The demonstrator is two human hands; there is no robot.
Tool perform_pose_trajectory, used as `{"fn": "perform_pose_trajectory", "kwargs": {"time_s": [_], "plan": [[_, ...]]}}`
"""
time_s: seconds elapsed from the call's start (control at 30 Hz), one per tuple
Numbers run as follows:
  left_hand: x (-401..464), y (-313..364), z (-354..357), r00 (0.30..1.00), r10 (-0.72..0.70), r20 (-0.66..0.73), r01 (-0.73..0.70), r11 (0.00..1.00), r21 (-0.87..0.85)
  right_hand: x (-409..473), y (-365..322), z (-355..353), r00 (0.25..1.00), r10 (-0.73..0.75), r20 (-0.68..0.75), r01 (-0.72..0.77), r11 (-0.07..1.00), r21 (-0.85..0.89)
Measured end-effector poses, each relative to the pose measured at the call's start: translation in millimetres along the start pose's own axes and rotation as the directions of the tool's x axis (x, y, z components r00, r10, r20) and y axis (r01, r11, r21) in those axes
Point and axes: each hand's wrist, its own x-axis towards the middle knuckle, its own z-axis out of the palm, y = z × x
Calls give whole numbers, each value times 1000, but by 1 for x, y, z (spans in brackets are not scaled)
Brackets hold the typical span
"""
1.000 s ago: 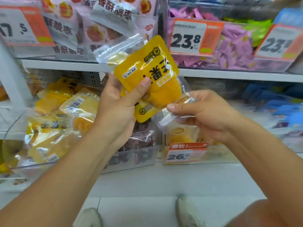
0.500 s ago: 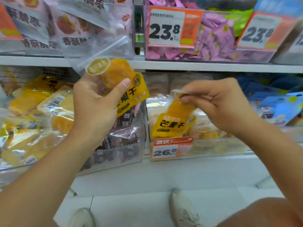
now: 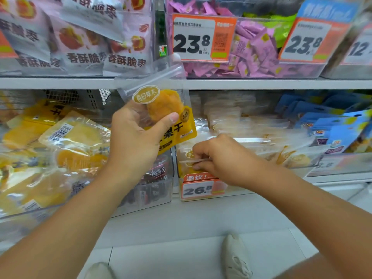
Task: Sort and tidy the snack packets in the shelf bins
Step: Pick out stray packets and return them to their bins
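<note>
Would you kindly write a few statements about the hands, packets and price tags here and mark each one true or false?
1. The left hand grips a yellow mango packet held up before the shelf. True.
2. The right hand hangs idle with nothing in it. False: it pinches the top edge of a packet in the bin tagged 26.8.
3. The bin of pink packets on the upper shelf carries a 23.8 tag. True.
4. The blue packets lie to the left of the left hand. False: they are at the far right of the lower shelf.
5. Both hands hold the same packet. False: each holds its own.
</note>
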Motion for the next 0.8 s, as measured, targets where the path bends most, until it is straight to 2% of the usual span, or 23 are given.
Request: {"fn": "perform_pose_trajectory", "kwargs": {"time_s": [0.13,0.23,0.33,0.4,0.43,0.5,0.57,0.7,0.8], "plan": [[-3,-3,3,999,-36,2,36,998,-42,3,0,2,997,36,65,-42,996,80],[-4,-3,8,999,-33,23,34,998,-54,-3,2,4,997,4,71,-12,993,113],[-1,0,16,999,14,50,-10,998,-70,-18,2,-10,998,29,-59,-19,985,171],[0,1,23,997,42,57,-39,998,-48,-21,3,-22,992,40,-118,-37,999,26],[0,2,27,997,56,62,-54,998,-34,-19,4,-25,994,47,-94,-54,995,-78],[0,2,34,993,84,86,-83,996,-20,-12,4,-20,998,64,-8,-65,982,-177],[1,2,38,990,101,98,-100,995,-11,-6,3,-15,998,63,25,-58,985,-161],[6,0,41,993,105,62,-104,994,-19,-3,8,-21,991,47,-124,-46,999,13],[8,0,42,993,102,52,-99,994,-47,1,8,-14,997,77,-15,-77,997,-14]]}}
